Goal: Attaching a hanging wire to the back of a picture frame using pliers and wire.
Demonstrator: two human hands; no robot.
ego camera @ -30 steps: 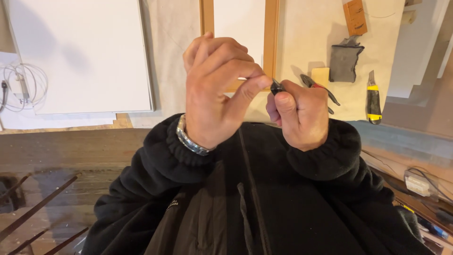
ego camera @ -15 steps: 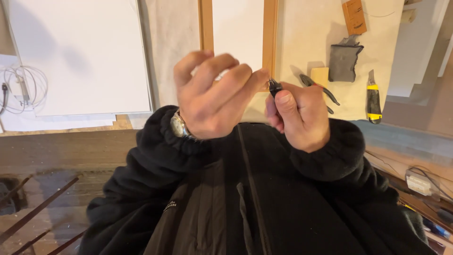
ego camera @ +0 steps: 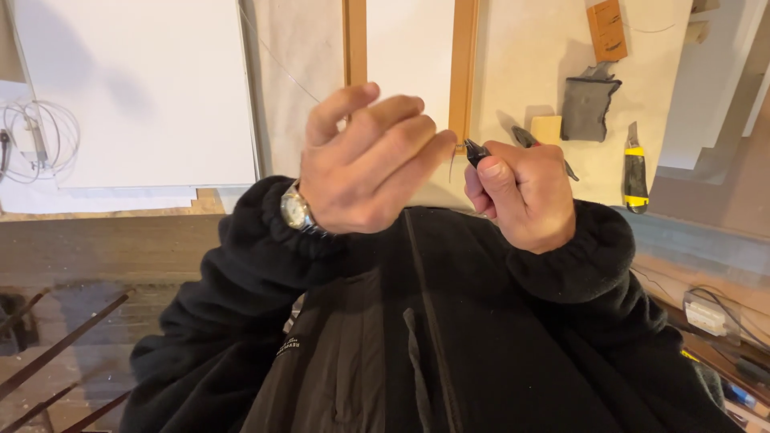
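Observation:
My right hand [ego camera: 525,196] is closed around small pliers, and their black tip [ego camera: 475,151] pokes out above the thumb. My left hand [ego camera: 365,164], with a wristwatch [ego camera: 297,210] on it, is raised right beside the tip. Its thumb and forefinger pinch a thin wire [ego camera: 451,167] at the plier jaws. A fine strand [ego camera: 277,56] runs up and left from behind the left hand. Both hands are held up in front of my black jacket [ego camera: 417,337], over two upright wooden strips [ego camera: 464,64].
A white panel [ego camera: 136,88] lies at the left with a coiled white cable [ego camera: 36,140] beside it. At the right are a grey pad [ego camera: 589,108], a wooden block [ego camera: 607,28], a small yellow block [ego camera: 547,128] and a yellow-black utility knife [ego camera: 635,172]. A white adapter [ego camera: 706,317] sits lower right.
My left hand has turned and lifted a little, its fingers rising and the watch face coming into sight. The right hand has stayed shut on the pliers, almost still.

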